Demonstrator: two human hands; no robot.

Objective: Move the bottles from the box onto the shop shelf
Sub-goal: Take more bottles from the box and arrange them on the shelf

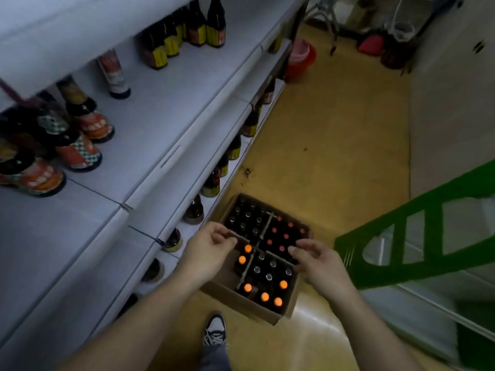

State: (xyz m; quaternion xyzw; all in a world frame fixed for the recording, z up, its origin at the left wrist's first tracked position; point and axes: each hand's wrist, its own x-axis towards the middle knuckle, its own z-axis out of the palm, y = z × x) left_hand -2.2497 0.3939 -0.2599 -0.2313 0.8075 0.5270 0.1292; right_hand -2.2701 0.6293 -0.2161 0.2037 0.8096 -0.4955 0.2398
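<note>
The cardboard box [249,307] was set on the yellow floor [334,156], close against the foot of the shop shelf [166,116]. It was split into four by card dividers [263,230]. The bottles stood upright in it, long axes vertical and caps towards the camera: orange-capped bottles [247,287] nearest, silver-capped bottles [268,276] beside them, red-capped bottles [281,234] and dark-capped bottles [246,215] at the far side.

The left hand [209,250] and right hand [318,263] were held over the box. Each grip was loosely curled, and nothing could be seen held in either. Whether the left fingertips touched a divider could not be told.

The bottles were judged to be dark glass and full, so heavy for their size, stiff, smooth and breakable if knocked together. As they were packed tightly, only the necks were free. Each was best taken by the neck just under the cap, lifted straight up clear of the dividers, then supported lower on the body and kept upright.

Labelled bottles [88,121] already stood on the shelf.
</note>
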